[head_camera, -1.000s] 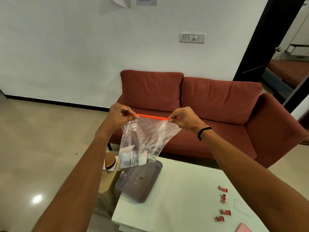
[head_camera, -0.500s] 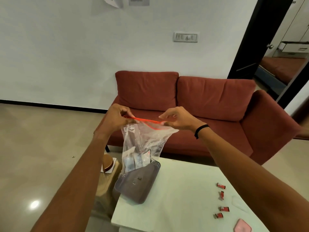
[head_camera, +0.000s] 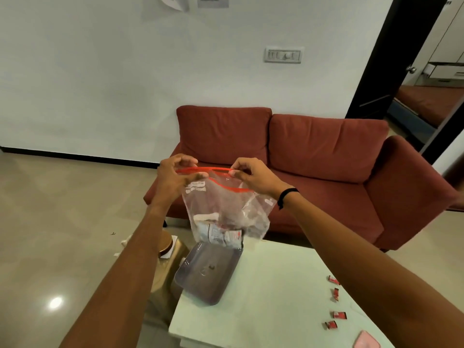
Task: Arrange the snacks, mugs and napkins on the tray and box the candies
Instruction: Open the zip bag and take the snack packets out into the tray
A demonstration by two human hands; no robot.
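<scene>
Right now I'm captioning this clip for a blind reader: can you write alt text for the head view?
Two hands, left hand and right hand, pull open the red zip top of a clear plastic bag of snack packets, held above a grey tray on a white table. Four red candies lie at the table's right; a red sofa stands behind.

Almost nothing here can be read. The clear zip bag, hanging between the two hands, carries a small block of white print near its top left corner, just under the red seal, but the letters are blurred past reading. The packets inside the bag show grey and red printing, also illegible. Two sheets of paper on the wall at the top edge bear faint lines of text too small to make out. The red candy wrappers on the table show no legible lettering
</scene>
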